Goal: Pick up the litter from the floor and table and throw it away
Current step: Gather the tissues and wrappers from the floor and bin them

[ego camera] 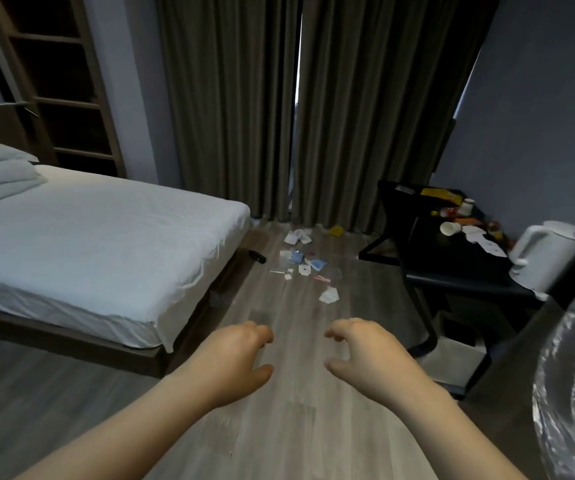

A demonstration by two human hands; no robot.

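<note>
The bed (99, 237) filled the room's left. A black table (452, 261) stood at the right, with a white kettle (549, 258) on its near corner. The left hand (234, 358) and right hand (365, 355) hung over the floor (279, 427), fingers loosely curled, released, holding nothing. Litter (308, 268) lay on the floor beyond the bed's foot corner. A cup (450, 228) and scraps (476, 233) sat toward the table's far edge.

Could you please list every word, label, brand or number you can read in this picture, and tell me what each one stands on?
No text can be read in this view.
Yellow packet at the back of the black table: too blurred to read.
White paper slips on that table: dark marks, too small.
Blue and white wrappers on the grey wood floor: too small.
</note>
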